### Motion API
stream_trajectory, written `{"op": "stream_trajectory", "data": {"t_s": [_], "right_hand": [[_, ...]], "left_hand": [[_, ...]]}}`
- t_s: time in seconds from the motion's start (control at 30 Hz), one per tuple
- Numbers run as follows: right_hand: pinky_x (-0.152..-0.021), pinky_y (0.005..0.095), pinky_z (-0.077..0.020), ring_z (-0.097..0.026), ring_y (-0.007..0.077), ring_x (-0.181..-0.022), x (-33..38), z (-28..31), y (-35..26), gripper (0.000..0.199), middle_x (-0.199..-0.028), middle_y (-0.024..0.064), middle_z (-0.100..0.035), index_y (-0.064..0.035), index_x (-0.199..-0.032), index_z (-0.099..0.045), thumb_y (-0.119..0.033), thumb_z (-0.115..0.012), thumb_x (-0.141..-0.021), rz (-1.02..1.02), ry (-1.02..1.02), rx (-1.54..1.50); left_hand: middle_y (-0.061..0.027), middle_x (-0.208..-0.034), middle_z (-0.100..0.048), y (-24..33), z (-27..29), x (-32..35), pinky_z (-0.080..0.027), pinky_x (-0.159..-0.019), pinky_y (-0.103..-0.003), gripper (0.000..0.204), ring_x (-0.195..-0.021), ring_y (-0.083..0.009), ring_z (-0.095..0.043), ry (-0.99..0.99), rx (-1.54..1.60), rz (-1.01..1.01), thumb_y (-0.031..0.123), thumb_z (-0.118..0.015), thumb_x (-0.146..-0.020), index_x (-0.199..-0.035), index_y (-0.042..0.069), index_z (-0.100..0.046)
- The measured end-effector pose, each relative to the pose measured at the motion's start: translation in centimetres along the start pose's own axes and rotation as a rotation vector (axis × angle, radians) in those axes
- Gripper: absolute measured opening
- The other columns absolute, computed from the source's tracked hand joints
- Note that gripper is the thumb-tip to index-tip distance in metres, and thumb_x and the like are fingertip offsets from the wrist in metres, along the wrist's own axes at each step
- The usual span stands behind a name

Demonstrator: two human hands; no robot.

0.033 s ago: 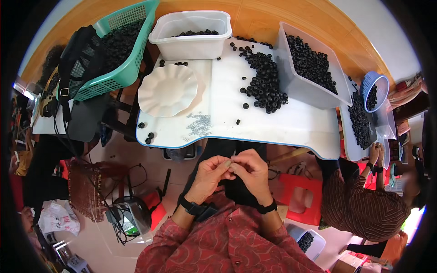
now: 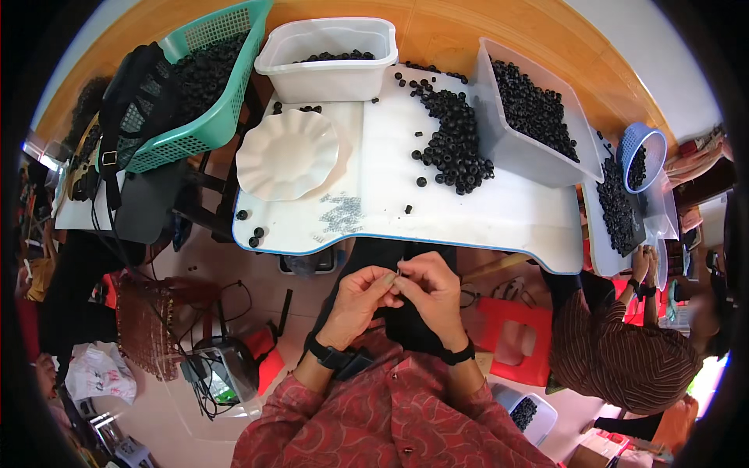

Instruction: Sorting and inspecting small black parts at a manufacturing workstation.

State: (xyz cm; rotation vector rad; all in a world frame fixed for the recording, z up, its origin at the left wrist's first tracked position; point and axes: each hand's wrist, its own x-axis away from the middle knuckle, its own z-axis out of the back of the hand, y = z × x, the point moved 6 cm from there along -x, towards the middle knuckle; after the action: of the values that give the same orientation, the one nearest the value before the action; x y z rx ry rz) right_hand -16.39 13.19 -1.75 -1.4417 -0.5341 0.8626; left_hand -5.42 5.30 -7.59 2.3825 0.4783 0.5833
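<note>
Over my lap, just off the table's near edge, my left hand (image 2: 365, 295) and my right hand (image 2: 427, 295) meet fingertip to fingertip. Both are closed in a pinch, thumbs against fingers. Whatever they hold is too small or hidden to name. Beyond them on the white table (image 2: 468, 226) lies a heap of small black ring-like plastic parts (image 2: 456, 144). One loose black part (image 2: 408, 209) sits nearest to my hands. To the left stands a wavy-rimmed white plate (image 2: 287, 154), with nothing visible in it.
A white tub (image 2: 326, 82) and a clear bin (image 2: 511, 152), both holding black parts, stand at the back. A green basket (image 2: 187, 144) of black pieces is at far left. On the right a co-worker (image 2: 624, 351) sits by a blue basket (image 2: 636, 179). A red stool (image 2: 511, 339) stands below.
My right hand has shifted very slightly upward, toward the table. Both hands keep pinching at the same spot, and nothing else has visibly moved.
</note>
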Motion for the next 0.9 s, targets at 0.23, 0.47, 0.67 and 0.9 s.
{"op": "stream_trajectory", "data": {"t_s": [0.23,0.47,0.67,0.9], "right_hand": [[-0.057,0.0233,-0.0455,-0.059,0.0107,-0.066,-4.4,1.3,-2.2,0.013,-0.088,0.0073,-0.06,0.0003,-0.097,-0.068,0.004,-0.067,-0.085,0.103,0.132,0.266],[-0.065,0.0328,-0.05,-0.061,0.0252,-0.075,-9.0,1.9,-0.8,0.024,-0.099,0.0113,-0.059,-0.0022,-0.108,-0.065,0.007,-0.058,-0.086,0.274,0.237,0.641],[-0.072,0.0407,-0.053,-0.065,0.032,-0.088,-11.0,0.5,-0.3,0.025,-0.106,0.0106,-0.059,-0.0053,-0.111,-0.064,0.0,-0.057,-0.088,0.355,0.228,0.904],[-0.068,0.0428,-0.0526,-0.064,0.0341,-0.083,-11.6,0.8,1.1,0.014,-0.104,0.0115,-0.057,-0.0076,-0.102,-0.062,-0.007,-0.061,-0.087,0.268,0.271,0.951]], "left_hand": [[-0.003,-0.082,-0.062,0.6,0.8,0.1,-0.059,-0.07,-0.028,0.015,-0.067,-0.0058,-0.059,0.02,0.003,0.004,0.015,-0.061,-0.097,-0.099,0.001,-0.063],[-0.0028,-0.08,-0.062,0.7,1.1,-0.2,-0.059,-0.069,-0.028,0.014,-0.065,-0.0057,-0.058,0.008,0.049,0.01,0.015,-0.06,-0.097,-0.097,0.001,-0.063],[-0.0024,-0.08,-0.062,0.8,1.5,-0.3,-0.059,-0.07,-0.028,0.015,-0.065,-0.0055,-0.058,0.015,0.032,0.001,0.015,-0.059,-0.098,-0.097,0.001,-0.063],[-0.0032,-0.082,-0.062,0.4,1.8,-0.2,-0.06,-0.07,-0.029,0.016,-0.066,-0.006,-0.057,0.009,-0.007,0.002,0.016,-0.059,-0.098,-0.098,0.0,-0.063]]}}
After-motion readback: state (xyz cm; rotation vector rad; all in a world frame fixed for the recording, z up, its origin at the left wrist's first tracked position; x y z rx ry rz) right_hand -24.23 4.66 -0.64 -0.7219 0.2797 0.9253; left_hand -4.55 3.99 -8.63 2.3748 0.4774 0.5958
